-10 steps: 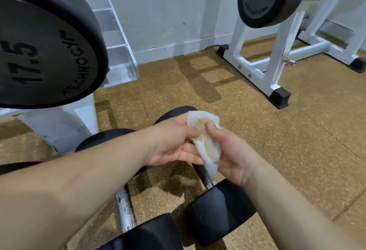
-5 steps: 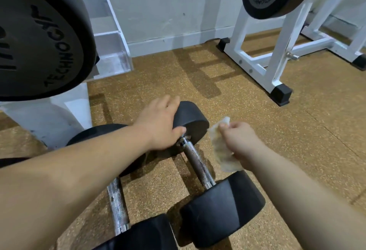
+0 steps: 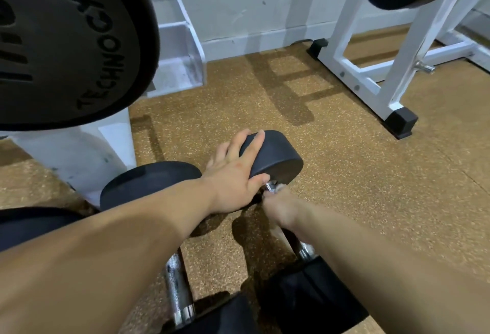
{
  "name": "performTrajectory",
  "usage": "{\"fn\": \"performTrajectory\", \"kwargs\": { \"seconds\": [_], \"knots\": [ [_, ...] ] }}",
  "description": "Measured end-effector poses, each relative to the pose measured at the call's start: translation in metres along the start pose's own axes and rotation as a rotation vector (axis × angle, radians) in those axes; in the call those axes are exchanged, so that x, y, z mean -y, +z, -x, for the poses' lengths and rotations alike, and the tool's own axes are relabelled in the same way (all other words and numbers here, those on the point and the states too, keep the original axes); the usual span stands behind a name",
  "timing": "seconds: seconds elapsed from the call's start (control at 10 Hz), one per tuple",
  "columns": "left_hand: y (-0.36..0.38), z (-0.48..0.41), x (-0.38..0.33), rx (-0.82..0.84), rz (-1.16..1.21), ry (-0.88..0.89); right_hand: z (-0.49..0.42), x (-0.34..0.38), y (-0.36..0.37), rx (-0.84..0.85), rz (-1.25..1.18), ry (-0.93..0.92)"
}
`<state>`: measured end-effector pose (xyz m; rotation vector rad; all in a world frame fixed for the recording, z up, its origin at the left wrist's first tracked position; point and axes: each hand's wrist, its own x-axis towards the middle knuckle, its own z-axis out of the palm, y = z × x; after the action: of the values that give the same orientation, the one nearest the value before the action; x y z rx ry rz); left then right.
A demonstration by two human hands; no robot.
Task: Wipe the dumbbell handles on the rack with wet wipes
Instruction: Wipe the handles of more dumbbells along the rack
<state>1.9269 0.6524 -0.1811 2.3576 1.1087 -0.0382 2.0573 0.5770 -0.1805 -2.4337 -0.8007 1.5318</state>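
The dumbbell point(image 3: 275, 158) lies on the floor point(image 3: 344, 174), beside a second one point(image 3: 151, 182). The left hand point(image 3: 233, 180) rests flat on its far head with straight fingers. This wide grip is probably there to stop the dumbbell from rolling. The right hand point(image 3: 282, 208) is curled over the handle point(image 3: 305, 250) close to that head, so its grip is narrow and holds the handle. A small pale piece at its fingertips seems to be the wipe point(image 3: 279, 188), but the hand is blurred. I judge that the wiping begins at the far end.
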Motion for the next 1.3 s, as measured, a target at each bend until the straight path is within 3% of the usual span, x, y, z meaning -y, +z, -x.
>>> {"fn": "performTrajectory", "kwargs": {
  "seconds": [0.1,0.2,0.3,0.4,0.5,0.7,0.8,1.0,1.1,1.2,1.3],
  "knots": [
    [0.002,-0.001,0.003,-0.008,-0.003,0.005,0.032,-0.006,-0.011,0.099,0.328,0.015],
    [0.003,-0.002,0.004,-0.007,0.002,-0.005,0.024,-0.006,-0.012,0.135,0.271,0.057],
    [0.003,-0.003,-0.001,-0.011,0.007,-0.011,0.006,0.002,0.004,0.062,-0.027,-0.027],
    [0.001,-0.003,-0.004,-0.008,0.006,-0.009,-0.007,0.009,0.021,-0.107,0.082,-0.075],
    [0.001,-0.001,0.002,0.018,0.017,-0.006,0.008,-0.009,0.025,-0.097,0.384,-0.064],
    [0.002,0.001,0.002,0.016,0.021,-0.004,0.035,0.006,0.015,-0.036,0.313,0.011],
    [-0.001,-0.001,-0.005,0.012,0.016,-0.013,0.023,0.007,0.018,-0.092,0.153,-0.074],
    [-0.005,0.001,-0.002,0.040,0.019,-0.014,0.017,-0.010,0.038,-0.170,0.551,0.008],
    [-0.005,0.003,0.000,0.045,0.032,-0.008,0.009,-0.024,0.054,-0.350,0.516,-0.015],
    [-0.004,0.002,0.000,0.031,0.036,-0.008,0.001,-0.025,0.058,-0.572,0.588,-0.211],
    [-0.002,0.000,-0.003,0.017,0.038,-0.003,-0.014,-0.003,0.050,-0.385,0.435,-0.003]
  ]
}}
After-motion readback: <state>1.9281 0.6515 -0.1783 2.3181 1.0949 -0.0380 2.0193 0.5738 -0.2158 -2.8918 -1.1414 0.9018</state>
